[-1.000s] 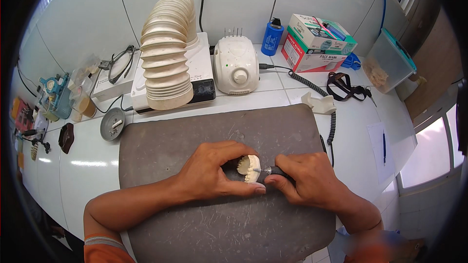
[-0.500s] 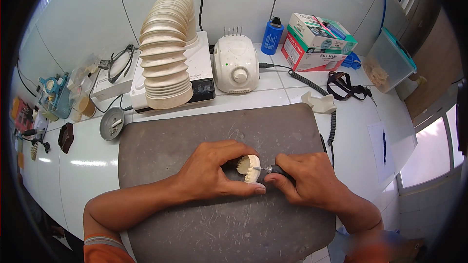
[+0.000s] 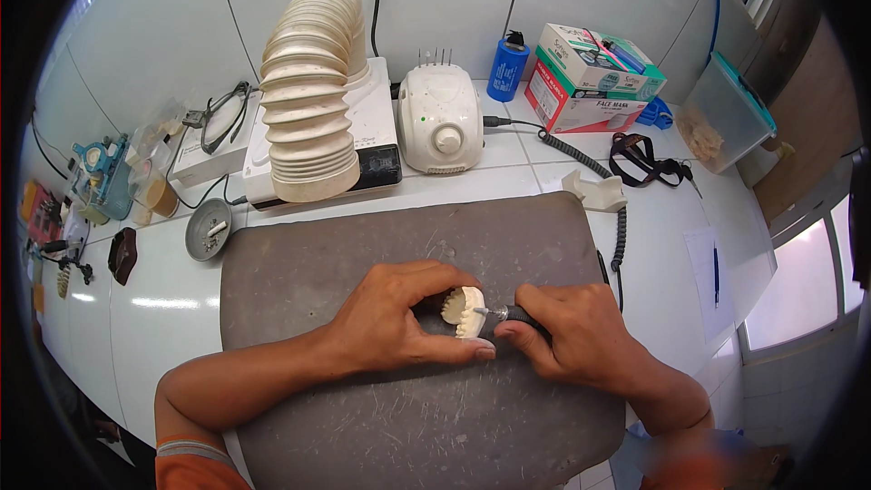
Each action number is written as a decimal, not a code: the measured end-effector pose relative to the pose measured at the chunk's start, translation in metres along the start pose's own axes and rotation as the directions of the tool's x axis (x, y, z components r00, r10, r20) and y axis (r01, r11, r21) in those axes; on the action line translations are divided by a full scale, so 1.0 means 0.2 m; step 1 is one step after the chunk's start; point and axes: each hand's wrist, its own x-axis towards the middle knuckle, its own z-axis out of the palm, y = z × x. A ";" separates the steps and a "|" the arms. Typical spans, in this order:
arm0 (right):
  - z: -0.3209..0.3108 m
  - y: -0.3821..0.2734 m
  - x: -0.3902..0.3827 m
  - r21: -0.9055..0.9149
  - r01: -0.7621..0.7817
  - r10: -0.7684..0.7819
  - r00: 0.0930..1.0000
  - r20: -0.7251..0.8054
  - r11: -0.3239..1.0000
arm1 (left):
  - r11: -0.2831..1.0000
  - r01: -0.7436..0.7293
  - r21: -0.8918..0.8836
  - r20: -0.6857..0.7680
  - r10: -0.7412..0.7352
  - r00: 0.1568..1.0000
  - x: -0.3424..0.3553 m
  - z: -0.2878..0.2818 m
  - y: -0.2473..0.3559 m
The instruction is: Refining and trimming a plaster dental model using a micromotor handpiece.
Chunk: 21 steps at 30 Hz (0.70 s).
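A cream-coloured dental model [image 3: 471, 310], with a curved row of teeth, is gripped between the thumb and fingers of my left hand [image 3: 406, 316]. My right hand [image 3: 572, 327] is closed around a dark rotary handpiece [image 3: 519, 315]. The handpiece's small bur [image 3: 483, 310] points left and meets the outer face of the model, or comes very close to it. Both hands are above the grey work mat [image 3: 363, 426]. Part of the model is hidden behind my left fingers, and the handpiece's rear end is covered by my right hand.
Behind the mat stand a dust extractor with a white ribbed hose [image 3: 310, 100] and a white control unit [image 3: 442, 122] with a coiled cord [image 3: 581, 159]. A grey dish [image 3: 209, 234] sits left. Mask boxes [image 3: 590, 82], a blue bottle [image 3: 508, 68] and a handpiece rest [image 3: 594, 191] lie right.
The handpiece and my right hand have shifted very slightly, with the bur a touch further left on the model. My left hand holds almost the same position.
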 end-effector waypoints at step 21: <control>-0.02 0.01 0.00 0.003 0.012 -0.012 0.999 0.044 1.000 | 1.000 0.024 -0.010 0.017 -0.024 1.000 0.00 -0.01 0.00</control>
